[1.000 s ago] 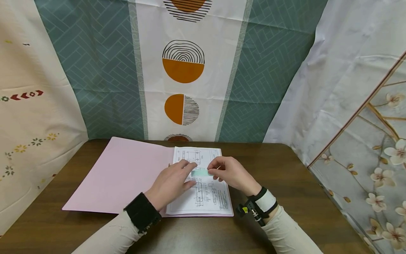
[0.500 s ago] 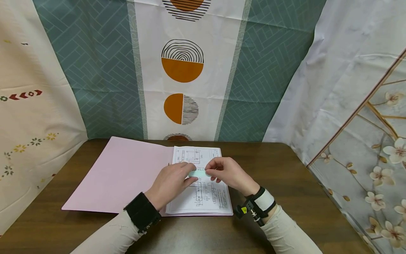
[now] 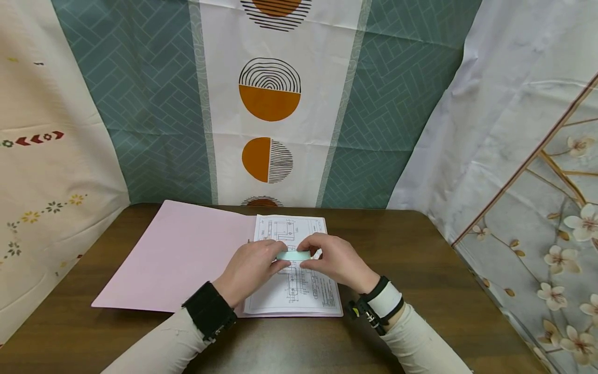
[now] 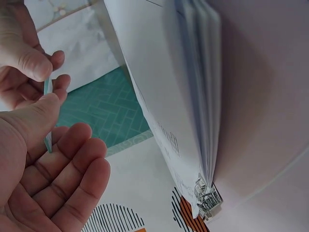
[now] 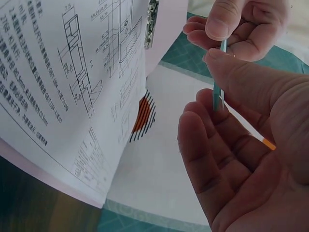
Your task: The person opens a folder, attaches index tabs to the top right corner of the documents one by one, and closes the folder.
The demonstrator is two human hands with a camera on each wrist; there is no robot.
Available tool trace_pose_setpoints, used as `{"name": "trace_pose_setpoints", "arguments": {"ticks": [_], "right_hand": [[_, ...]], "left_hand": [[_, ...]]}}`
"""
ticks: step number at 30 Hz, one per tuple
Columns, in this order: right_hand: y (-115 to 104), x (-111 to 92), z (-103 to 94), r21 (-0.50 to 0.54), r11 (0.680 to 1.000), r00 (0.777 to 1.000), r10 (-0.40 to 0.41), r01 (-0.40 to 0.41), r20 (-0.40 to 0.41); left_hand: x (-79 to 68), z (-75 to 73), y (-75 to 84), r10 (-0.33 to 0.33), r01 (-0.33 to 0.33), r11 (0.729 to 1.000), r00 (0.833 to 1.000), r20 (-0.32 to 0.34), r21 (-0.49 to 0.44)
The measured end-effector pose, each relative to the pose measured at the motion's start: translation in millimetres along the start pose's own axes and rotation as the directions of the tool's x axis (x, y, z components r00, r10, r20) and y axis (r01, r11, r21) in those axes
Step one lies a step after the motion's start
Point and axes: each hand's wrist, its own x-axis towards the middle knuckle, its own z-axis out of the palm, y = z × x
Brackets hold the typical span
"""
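A pale green paper strip (image 3: 293,255) is stretched level between both hands, above a stack of printed drawing sheets (image 3: 266,301). My left hand (image 3: 252,266) pinches its left end between thumb and fingers. At the right end, my right hand (image 3: 340,262) holds it with thumb below and forefinger above. Both wrist views show the strip (image 4: 48,116) nearly edge-on, the thumbs (image 5: 234,65) against it and the other fingers loosely bent. The sheets lie in the right half of an opened pink folder (image 3: 187,254).
A metal clip (image 4: 208,198) sits at the sheets' bound edge inside the folder. Brown wooden tabletop (image 3: 388,244) surrounds the folder. Patterned cloth (image 3: 271,171) hangs behind the table, with more fabric (image 3: 523,208) along the right side.
My left fingers have come onto the strip's left end, having been spread beside it. The right hand has shifted slightly left, its thumb and forefinger now farther apart. The folder stays put.
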Motion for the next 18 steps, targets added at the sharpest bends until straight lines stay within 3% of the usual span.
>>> {"name": "trace_pose_setpoints", "arguments": {"ticks": [18], "right_hand": [[-1.1, -1.5, -3.0, -0.058, 0.998, 1.0, -0.027, 0.027, 0.0]], "left_hand": [[-0.4, 0.6, 1.1, 0.016, -0.017, 0.999, 1.0, 0.008, 0.031]]}}
